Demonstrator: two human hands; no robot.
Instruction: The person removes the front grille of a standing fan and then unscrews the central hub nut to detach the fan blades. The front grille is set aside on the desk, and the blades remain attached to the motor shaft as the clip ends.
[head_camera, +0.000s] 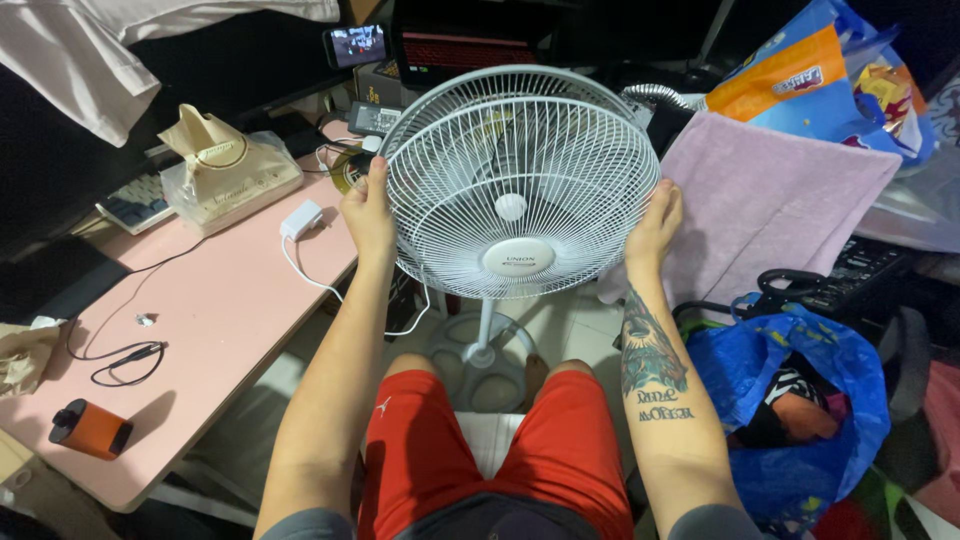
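The white round wire-grille pedestal fan is gripped on both sides: left hand clamped on the grille's left rim, right hand clamped on the right rim, hands well apart with the fan head between them. Both forearms are extended forward from the seated body, roughly parallel, the tattooed right forearm angled slightly inward, thumbs laid over the front of the rim. The fan is stood on the floor on its round grey base, just ahead of the knees in red shorts, between the pink desk and the pink towel.
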